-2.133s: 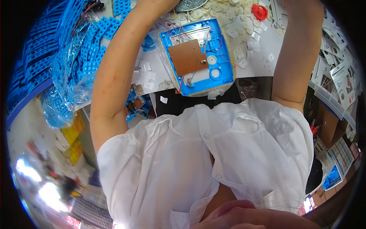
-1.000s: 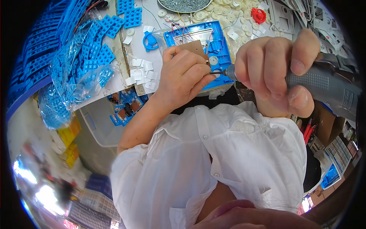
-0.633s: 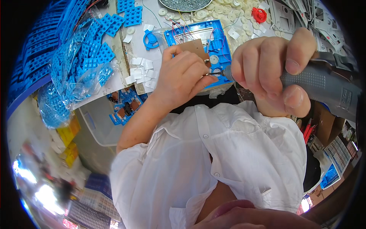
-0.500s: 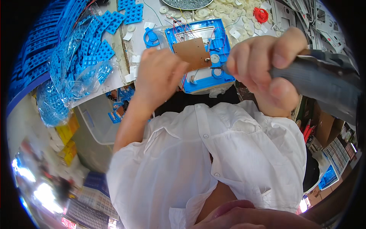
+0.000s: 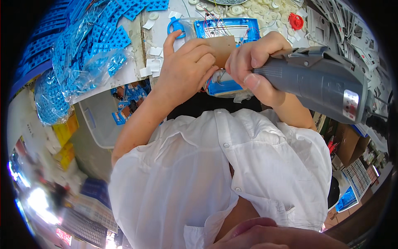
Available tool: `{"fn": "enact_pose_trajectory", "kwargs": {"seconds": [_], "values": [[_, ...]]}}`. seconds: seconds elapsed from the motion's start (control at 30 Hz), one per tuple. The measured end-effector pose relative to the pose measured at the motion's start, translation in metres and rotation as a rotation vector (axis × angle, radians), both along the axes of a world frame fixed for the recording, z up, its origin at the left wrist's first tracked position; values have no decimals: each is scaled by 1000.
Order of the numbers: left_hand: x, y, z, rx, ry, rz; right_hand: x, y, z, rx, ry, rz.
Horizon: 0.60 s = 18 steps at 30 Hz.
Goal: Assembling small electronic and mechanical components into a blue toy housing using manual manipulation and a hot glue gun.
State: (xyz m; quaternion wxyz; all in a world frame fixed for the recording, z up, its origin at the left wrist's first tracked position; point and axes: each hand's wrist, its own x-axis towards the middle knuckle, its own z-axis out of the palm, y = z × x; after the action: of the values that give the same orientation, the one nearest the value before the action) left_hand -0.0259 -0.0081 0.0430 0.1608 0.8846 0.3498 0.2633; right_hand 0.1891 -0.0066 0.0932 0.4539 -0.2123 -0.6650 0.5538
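My right hand [image 5: 263,68] is wrapped round a grey electric screwdriver [image 5: 317,85], whose body lies to the right with a cord at its rear. Its bit is hidden by the hand. A brown circuit board [image 5: 223,46] lies over a blue plastic housing [image 5: 226,88], with thin coloured wires at the far side. My left hand [image 5: 184,76] is at the board's left edge. Its fingers curl in, thumb and forefinger close together near the board, while the outermost finger points away. What the fingertips pinch, if anything, cannot be made out.
Blue keypad pieces [image 5: 112,39] and clear plastic bags pile up on the left. Cream round discs [image 5: 265,14] spread along the back beside a red round part [image 5: 296,21]. White plastic frames [image 5: 356,45] stack at right. A clear bin [image 5: 97,120] stands below the table's left edge.
My left hand has moved right onto the board's edge. My right hand and the screwdriver have come left and nearer the board, covering the bit. The view has shifted slightly.
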Motion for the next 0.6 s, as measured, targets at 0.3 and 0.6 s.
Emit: {"fn": "enact_pose_trajectory", "kwargs": {"seconds": [0.3, 0.6], "values": [[2, -2, -3, -1, -48, 53, -11, -5, -5, 110, -22, 24], [2, -6, -4, -40, -27, 79, -4, 4, -5, 33, 79, 7]]}}
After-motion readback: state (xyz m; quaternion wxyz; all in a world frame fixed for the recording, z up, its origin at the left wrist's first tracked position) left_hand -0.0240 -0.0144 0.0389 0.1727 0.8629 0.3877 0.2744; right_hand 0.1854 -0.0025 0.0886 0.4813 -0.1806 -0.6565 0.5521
